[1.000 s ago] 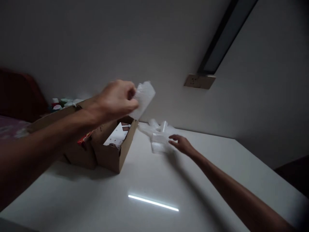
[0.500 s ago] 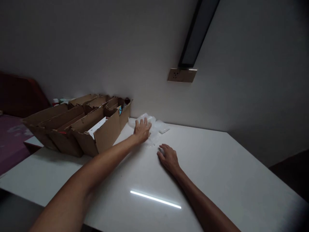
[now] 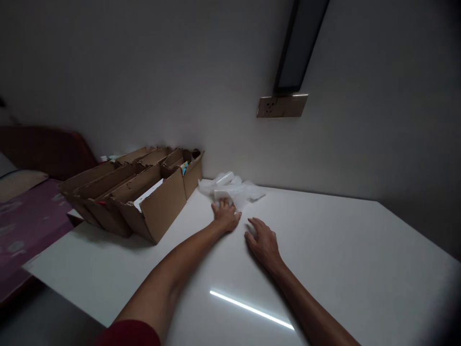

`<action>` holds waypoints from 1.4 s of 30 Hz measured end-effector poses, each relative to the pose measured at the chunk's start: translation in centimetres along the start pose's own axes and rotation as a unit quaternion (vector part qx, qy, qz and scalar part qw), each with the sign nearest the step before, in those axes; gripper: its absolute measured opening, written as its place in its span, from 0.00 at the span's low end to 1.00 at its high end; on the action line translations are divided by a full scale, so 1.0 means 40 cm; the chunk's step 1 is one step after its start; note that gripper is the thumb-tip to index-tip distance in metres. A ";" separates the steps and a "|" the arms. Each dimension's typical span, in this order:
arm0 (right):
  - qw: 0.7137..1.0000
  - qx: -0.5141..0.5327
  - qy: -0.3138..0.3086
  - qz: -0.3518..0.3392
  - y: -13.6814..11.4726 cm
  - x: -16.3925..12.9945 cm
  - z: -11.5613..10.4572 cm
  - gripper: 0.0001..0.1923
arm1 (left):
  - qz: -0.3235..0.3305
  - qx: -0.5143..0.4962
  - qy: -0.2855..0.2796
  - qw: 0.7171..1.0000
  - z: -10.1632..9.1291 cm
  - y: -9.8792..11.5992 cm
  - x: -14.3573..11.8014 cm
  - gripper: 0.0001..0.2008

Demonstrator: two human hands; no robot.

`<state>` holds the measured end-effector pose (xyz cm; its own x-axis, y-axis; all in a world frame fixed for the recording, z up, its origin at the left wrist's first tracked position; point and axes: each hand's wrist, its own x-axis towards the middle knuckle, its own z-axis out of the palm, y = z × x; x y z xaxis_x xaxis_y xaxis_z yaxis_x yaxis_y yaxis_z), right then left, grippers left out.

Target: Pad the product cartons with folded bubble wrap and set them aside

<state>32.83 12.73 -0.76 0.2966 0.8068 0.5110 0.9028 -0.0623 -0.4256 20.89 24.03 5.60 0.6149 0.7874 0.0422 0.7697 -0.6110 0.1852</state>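
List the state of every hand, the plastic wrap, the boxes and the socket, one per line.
Left hand: palm down on the table, fingers touching the near edge of the plastic wrap.
Right hand: flat on the table, holding nothing.
Plastic wrap: crumpled heap by the wall.
Cardboard boxes: open-topped, in a row, with items inside.
Wall socket: nothing plugged in.

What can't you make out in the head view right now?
- Left hand fingertips: lost against the crumpled plastic wrap, so grip is unclear.
- Contents of the cardboard boxes: mostly hidden by their walls; dim light.
- Small items behind the boxes: too small and dark.
- Right hand palm: faces the table.
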 end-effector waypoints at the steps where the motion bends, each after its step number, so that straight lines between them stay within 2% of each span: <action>1: 1.000 0.000 -0.002 -0.001 0.002 0.002 -0.002 0.22 | 0.000 -0.007 0.001 1.000 -0.004 0.010 -0.007 0.30; 3: 1.000 0.002 -0.005 -0.002 0.005 0.005 -0.006 0.20 | 0.015 -0.021 0.006 1.000 -0.008 0.020 -0.054 0.30; 5: 1.000 0.005 -0.008 -0.005 0.007 0.007 -0.010 0.19 | 0.042 -0.032 0.010 0.999 -0.006 0.011 -0.141 0.30; 8: 1.000 0.008 -0.007 -0.014 0.008 0.006 -0.012 0.19 | 0.098 -0.044 0.014 0.994 0.008 -0.045 -0.314 0.26; 9: 1.000 0.004 -0.004 -0.019 0.008 0.004 -0.011 0.19 | 0.137 -0.048 0.036 0.989 0.010 -0.073 -0.373 0.25; 11: 0.999 -0.011 0.005 -0.037 0.009 0.001 -0.007 0.19 | 0.180 -0.036 0.138 0.973 -0.001 -0.136 -0.472 0.22; 13: 0.997 -0.032 0.015 -0.067 0.007 0.000 -0.003 0.19 | 0.176 -0.009 0.298 0.938 -0.050 -0.201 -0.533 0.20; 15: 0.995 -0.048 0.019 -0.091 0.001 0.001 0.000 0.18 | 0.100 0.022 0.443 0.891 -0.136 -0.262 -0.547 0.24; 16: 0.994 -0.052 0.019 -0.095 -0.005 0.002 -0.001 0.18 | 0.056 0.034 0.483 0.873 -0.185 -0.291 -0.538 0.26; 17: 0.994 -0.054 0.016 -0.095 -0.011 0.003 -0.002 0.17 | 0.016 0.041 0.500 0.865 -0.232 -0.316 -0.520 0.28; 18: 0.994 -0.053 0.013 -0.092 -0.018 0.003 -0.005 0.17 | -0.013 0.042 0.489 0.871 -0.274 -0.338 -0.497 0.29; 20: 0.995 -0.051 0.008 -0.085 -0.034 0.004 -0.013 0.17 | -0.051 0.016 0.431 0.901 -0.328 -0.369 -0.450 0.26; 22: 0.995 -0.051 0.005 -0.082 -0.048 0.004 -0.022 0.16 | -0.054 -0.010 0.390 0.919 -0.343 -0.378 -0.421 0.24; 24: 0.996 -0.047 0.007 -0.080 -0.056 0.003 -0.032 0.16 | -0.037 -0.024 0.388 0.921 -0.336 -0.370 -0.426 0.22; 27: 0.998 -0.026 0.015 -0.059 -0.052 -0.006 -0.051 0.17 | 0.021 -0.051 0.404 0.913 -0.319 -0.349 -0.500 0.19; 29: 0.999 -0.006 0.018 -0.041 -0.041 -0.028 -0.073 0.18 | 0.073 -0.086 0.415 0.903 -0.312 -0.340 -0.580 0.19; 31: 0.999 0.031 -0.001 -0.027 -0.030 -0.069 -0.108 0.21 | 0.099 -0.118 0.433 0.888 -0.300 -0.340 -0.664 0.23; 34: 0.986 0.137 -0.092 0.015 -0.030 -0.156 -0.182 0.27 | 0.052 -0.165 0.459 0.871 -0.247 -0.357 -0.761 0.34; 36: 0.964 0.206 -0.160 0.059 -0.050 -0.222 -0.232 0.31 | 0.000 -0.224 0.435 0.872 -0.183 -0.380 -0.786 0.40; 39: 0.936 0.268 -0.215 0.077 -0.113 -0.313 -0.280 0.31 | -0.066 -0.356 0.324 0.874 -0.078 -0.414 -0.767 0.47; 42: 0.923 0.310 -0.227 0.034 -0.192 -0.381 -0.287 0.31 | -0.075 -0.483 0.207 0.847 -0.008 -0.420 -0.719 0.47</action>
<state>24.94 -5.84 3.29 0.0582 0.9850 0.1623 0.4934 0.1129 -0.8624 -9.79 11.67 1.60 0.2554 0.9339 0.2503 0.2116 -0.3066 0.9280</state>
